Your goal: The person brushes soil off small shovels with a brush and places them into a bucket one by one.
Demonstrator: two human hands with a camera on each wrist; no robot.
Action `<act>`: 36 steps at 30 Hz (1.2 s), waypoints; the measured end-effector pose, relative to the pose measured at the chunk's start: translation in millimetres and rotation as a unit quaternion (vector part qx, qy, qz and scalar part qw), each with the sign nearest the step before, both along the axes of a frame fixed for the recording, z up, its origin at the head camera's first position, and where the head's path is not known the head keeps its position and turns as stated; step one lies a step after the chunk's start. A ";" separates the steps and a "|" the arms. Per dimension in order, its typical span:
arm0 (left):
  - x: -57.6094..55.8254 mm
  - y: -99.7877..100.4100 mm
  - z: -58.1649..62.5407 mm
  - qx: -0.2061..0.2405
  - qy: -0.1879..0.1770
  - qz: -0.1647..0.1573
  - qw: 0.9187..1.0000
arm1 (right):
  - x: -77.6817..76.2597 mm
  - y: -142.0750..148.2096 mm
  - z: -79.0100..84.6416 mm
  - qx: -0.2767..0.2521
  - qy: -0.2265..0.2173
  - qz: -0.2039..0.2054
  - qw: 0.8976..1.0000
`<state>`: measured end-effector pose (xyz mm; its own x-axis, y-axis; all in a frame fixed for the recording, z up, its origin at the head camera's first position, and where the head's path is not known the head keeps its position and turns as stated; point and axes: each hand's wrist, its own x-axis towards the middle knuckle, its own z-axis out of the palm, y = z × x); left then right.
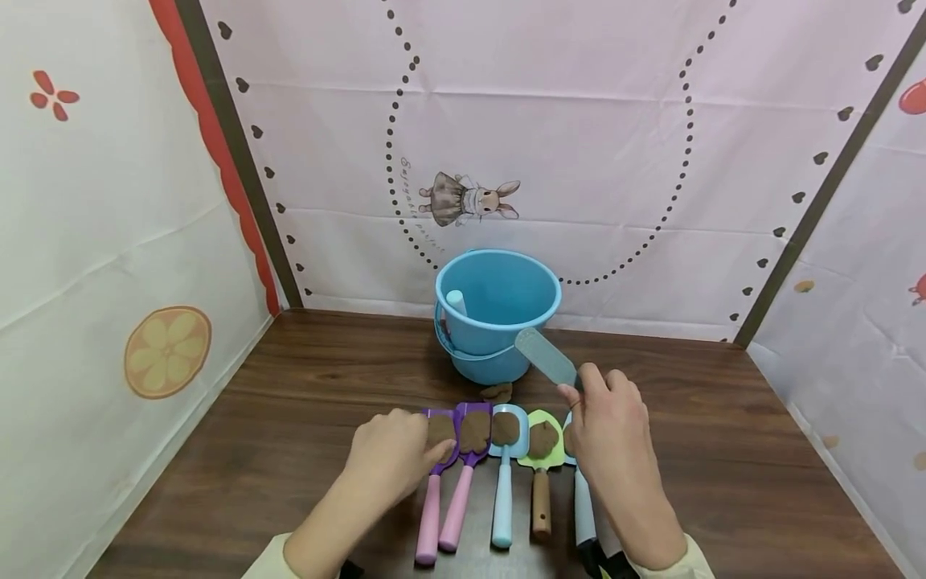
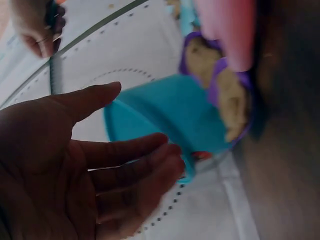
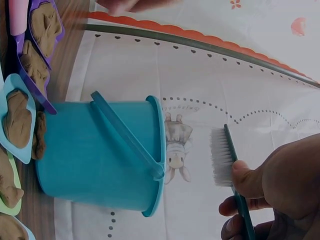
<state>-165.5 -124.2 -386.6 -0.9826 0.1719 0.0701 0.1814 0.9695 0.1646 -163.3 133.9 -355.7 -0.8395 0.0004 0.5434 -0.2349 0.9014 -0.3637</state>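
My right hand grips a small brush with a dark teal handle and white bristles, raised above the row of toy shovels and in front of the blue bucket. Beside the leftmost purple shovel, my left hand hovers with its fingers loosely bent and nothing in the palm. A second purple shovel, a light blue shovel and a green shovel lie alongside, each bearing brown clay-like lumps. Another blue shovel is partly hidden under my right hand.
Inside the bucket, a light blue handle end leans against the rim. A brown lump lies on the dark wooden table at the bucket's foot. Printed cloth walls enclose the back and both sides.
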 end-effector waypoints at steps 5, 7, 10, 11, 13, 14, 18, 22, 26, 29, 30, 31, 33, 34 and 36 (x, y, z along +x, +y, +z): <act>1.4 1.1 -18.7 -0.009 -0.058 0.010 0.998 | 2.6 -1.8 3.1 -0.004 -0.026 -0.006 1.000; 1.7 1.8 -25.7 -0.012 -0.076 0.010 0.997 | 4.8 -1.6 3.8 -0.007 -0.040 -0.013 0.999; 3.3 3.2 -35.6 -0.023 -0.079 0.005 0.997 | 7.4 -1.1 4.3 -0.012 -0.055 -0.020 0.998; 4.4 3.9 -38.6 -0.027 -0.080 0.003 0.996 | 7.7 -1.0 4.2 -0.010 -0.056 -0.020 0.998; 7.2 5.3 -44.3 -0.036 -0.079 -0.001 0.996 | 7.7 -1.3 4.2 -0.010 -0.058 -0.016 0.998; 8.7 6.2 -46.9 -0.041 -0.080 -0.003 0.996 | 7.4 -1.6 4.2 -0.010 -0.058 -0.014 0.998; 13.5 10.4 -54.0 -0.056 -0.093 -0.001 0.994 | 6.4 -2.6 3.8 -0.006 -0.056 -0.010 0.998; 16.2 14.4 -57.7 -0.071 -0.102 0.011 0.992 | 6.3 -3.5 3.6 -0.001 -0.056 -0.008 0.998; 18.7 16.5 -58.6 -0.082 -0.106 0.030 0.991 | 6.3 -4.1 3.8 0.000 -0.061 -0.008 0.998; 21.4 16.7 -57.1 -0.085 -0.111 0.043 0.989 | 6.9 -4.3 3.9 0.001 -0.065 -0.010 0.998; 22.1 16.6 -56.5 -0.089 -0.114 0.044 0.989 | 7.0 -4.3 4.0 0.001 -0.067 -0.011 0.998; 22.8 16.4 -55.8 -0.095 -0.115 0.045 0.988 | 7.2 -4.4 4.1 0.001 -0.069 -0.011 0.998; 24.8 15.4 -54.2 -0.103 -0.118 0.049 0.987 | 7.5 -4.4 4.3 0.000 -0.074 -0.012 0.997; 25.5 14.7 -53.7 -0.108 -0.115 0.052 0.986 | 7.6 -4.4 4.4 -0.001 -0.076 -0.012 0.997; 27.1 12.0 -52.9 -0.119 -0.101 0.054 0.986 | 7.8 -4.1 4.7 -0.001 -0.076 -0.011 0.997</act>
<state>-138.3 -112.2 -439.5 -0.9859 0.0526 -0.1589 0.0609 0.9970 -0.0478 -155.5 129.8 -351.1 -0.9121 0.0201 0.4094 -0.1574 0.9050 -0.3951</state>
